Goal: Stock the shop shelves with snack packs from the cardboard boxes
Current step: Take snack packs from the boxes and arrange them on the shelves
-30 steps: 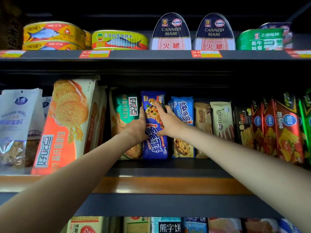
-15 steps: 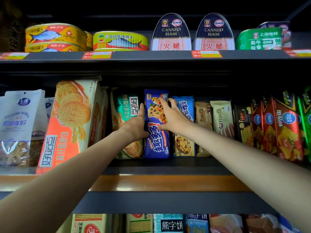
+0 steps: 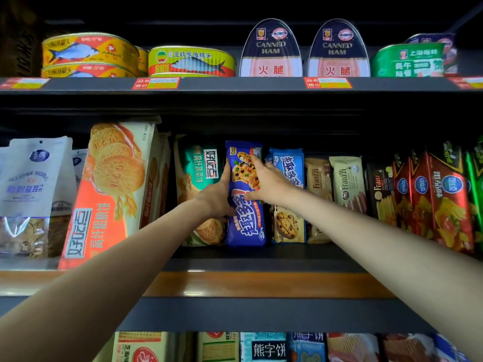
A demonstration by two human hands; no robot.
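Cookie pack (image 3: pixel 245 205) deep blue, chip-cookie print; neighbouring biscuit bag (image 3: pixel 109 194) orange-cream.

A single head-worn wide-angle view faces the shop shelving straight on at arm's reach, tilted slightly upward, so the middle shelf (image 3: pixel 261 307) crosses the lower frame, the upper shelf (image 3: pixel 235 84) crosses near the top, and both forearms enter from the bottom corners.
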